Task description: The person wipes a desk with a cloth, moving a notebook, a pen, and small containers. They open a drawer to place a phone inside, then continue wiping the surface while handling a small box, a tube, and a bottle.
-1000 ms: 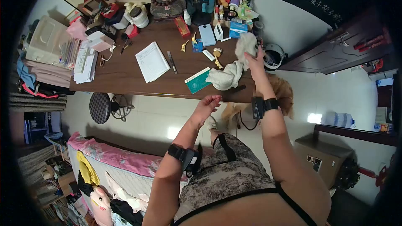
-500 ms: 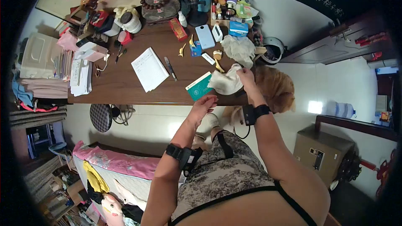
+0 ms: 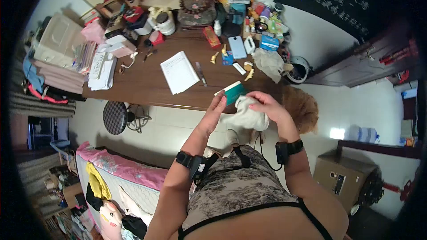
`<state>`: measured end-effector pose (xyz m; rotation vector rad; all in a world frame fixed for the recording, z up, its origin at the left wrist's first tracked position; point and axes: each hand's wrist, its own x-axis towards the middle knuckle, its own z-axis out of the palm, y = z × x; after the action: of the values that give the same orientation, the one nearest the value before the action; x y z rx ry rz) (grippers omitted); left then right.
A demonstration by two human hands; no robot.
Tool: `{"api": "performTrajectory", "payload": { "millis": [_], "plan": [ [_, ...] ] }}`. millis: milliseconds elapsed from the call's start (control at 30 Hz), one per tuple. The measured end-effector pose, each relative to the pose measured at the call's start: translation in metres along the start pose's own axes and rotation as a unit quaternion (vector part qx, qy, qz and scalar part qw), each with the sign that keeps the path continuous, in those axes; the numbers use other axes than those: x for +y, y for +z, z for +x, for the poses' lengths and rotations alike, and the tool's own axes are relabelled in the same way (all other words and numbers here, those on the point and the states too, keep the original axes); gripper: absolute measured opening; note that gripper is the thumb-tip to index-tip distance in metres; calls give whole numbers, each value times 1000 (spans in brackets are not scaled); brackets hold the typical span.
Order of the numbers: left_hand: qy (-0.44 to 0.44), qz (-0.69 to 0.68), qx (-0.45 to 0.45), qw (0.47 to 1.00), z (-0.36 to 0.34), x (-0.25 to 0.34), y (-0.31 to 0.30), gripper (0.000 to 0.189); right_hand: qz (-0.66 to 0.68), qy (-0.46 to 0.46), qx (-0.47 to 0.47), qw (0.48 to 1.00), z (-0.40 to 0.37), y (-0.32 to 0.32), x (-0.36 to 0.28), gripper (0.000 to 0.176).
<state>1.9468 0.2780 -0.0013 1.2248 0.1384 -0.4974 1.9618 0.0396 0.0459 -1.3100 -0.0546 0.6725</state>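
My right hand (image 3: 269, 106) grips a crumpled white cloth (image 3: 251, 116), which hangs in front of the table edge. My left hand (image 3: 216, 107) is curled beside it, with its fingertips overlapping the left side of a green booklet (image 3: 234, 92). Whether those fingers hold the booklet, a bit of the cloth or nothing does not show. Part of the booklet is covered by the cloth. Beyond the hands lie a white stick-like item (image 3: 239, 68), banana peel (image 3: 250, 74) and a light blue phone (image 3: 238, 47).
An open notebook (image 3: 179, 73) and a pen (image 3: 201, 74) lie on the brown table (image 3: 147, 91). A pale crumpled plastic bag (image 3: 269, 64) is at the right end. A brown furry dog (image 3: 301, 109) is beside the table. A round stool (image 3: 114, 118) stands below.
My right hand has drawn the white cloth off the tabletop toward my body. The left hand has come up beside the booklet. The whole view has shifted a little.
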Motion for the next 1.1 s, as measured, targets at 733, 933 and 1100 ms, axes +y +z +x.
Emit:
{"api": "performTrajectory", "payload": {
  "millis": [733, 933, 1100],
  "plan": [
    [162, 68, 156, 972, -190, 41, -202, 36, -429, -65, -160, 887, 130, 233, 15, 38],
    [67, 178, 139, 972, -232, 41, -262, 33, -426, -106, -101, 893, 143, 280, 33, 31],
    [27, 166, 153, 974, -231, 50, -297, 34, -412, -116, -90, 899, 168, 294, 51, 31]
  ]
}}
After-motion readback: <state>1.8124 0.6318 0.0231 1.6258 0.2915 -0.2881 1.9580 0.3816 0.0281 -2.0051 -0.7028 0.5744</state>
